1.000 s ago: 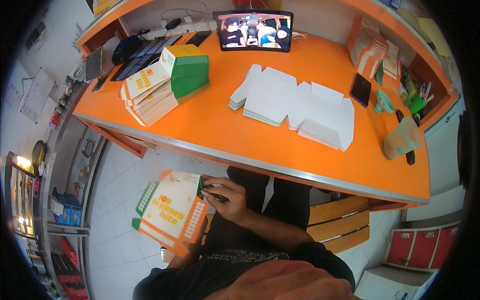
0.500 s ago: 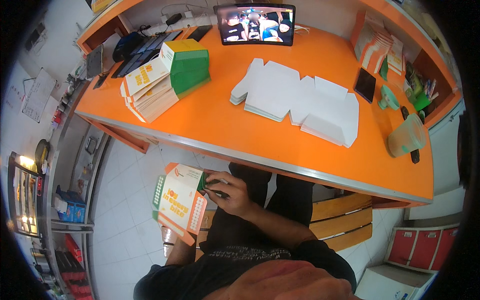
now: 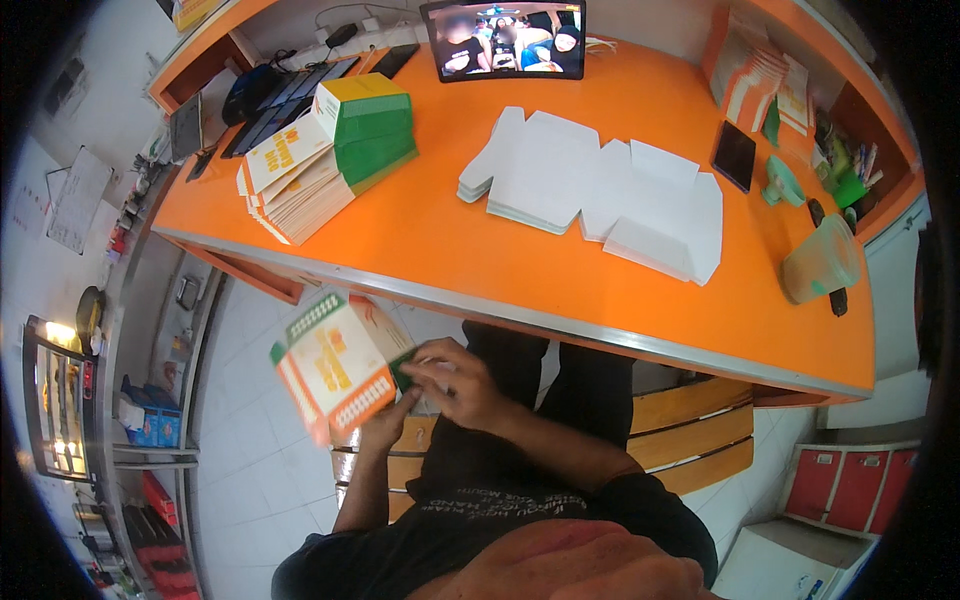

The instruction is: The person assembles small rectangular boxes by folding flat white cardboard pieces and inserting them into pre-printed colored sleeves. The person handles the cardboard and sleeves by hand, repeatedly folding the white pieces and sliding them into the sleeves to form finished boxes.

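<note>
A: Orange-and-white printed carton [image 3: 335, 365], held below the near edge of the orange desk [image 3: 560, 270]. Which hand grips it?

B: Both. The left hand [image 3: 385, 425] clasps it from beneath, mostly hidden; the right hand [image 3: 455, 380] curls its fingers on the green end flap.

A: Change?

B: The carton now sits higher and tilts more.

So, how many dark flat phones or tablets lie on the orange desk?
2: one phone at the desk's right side near the green tape dispenser, another phone at the back, left of the screen. Others may be hidden.
</note>
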{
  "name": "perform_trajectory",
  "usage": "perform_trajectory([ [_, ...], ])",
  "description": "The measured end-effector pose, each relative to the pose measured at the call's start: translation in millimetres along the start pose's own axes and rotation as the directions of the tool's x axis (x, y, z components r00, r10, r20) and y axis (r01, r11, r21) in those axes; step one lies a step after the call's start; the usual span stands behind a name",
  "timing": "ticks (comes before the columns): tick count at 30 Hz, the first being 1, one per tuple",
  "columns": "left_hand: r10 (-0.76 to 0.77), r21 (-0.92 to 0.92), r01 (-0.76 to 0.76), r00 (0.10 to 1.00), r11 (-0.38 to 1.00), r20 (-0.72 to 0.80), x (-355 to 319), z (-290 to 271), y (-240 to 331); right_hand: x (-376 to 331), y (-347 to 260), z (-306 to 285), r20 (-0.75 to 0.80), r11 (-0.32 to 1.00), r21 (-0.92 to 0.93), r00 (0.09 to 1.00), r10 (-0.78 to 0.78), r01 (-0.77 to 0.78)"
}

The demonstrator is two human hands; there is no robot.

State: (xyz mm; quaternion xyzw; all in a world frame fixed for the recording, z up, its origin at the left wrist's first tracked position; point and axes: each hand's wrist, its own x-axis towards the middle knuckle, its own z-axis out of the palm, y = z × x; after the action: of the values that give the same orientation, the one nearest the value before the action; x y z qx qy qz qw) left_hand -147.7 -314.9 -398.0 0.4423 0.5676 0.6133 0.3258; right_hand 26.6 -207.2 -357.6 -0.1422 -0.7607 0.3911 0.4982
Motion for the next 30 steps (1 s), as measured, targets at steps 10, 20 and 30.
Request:
perform_trajectory([
  [10,-0.112,0.308,0.048,0.974,0.95,0.196,-2,-22,21,-5,8,4,0.099,0.985,0.17,0.995,0.018,-0.035],
  [20,0.052,-0.226,-0.164,0.9,0.96,-0.434,12,1,26,-4,14,8,0.022,0.88,0.221,0.904,0.427,-0.421],
  [30,-0.146,-0.183,0.111,0.971,0.977,-0.191,6,14,20,-16,33,8,0.099,0.991,-0.019,0.986,0.136,-0.135],
])
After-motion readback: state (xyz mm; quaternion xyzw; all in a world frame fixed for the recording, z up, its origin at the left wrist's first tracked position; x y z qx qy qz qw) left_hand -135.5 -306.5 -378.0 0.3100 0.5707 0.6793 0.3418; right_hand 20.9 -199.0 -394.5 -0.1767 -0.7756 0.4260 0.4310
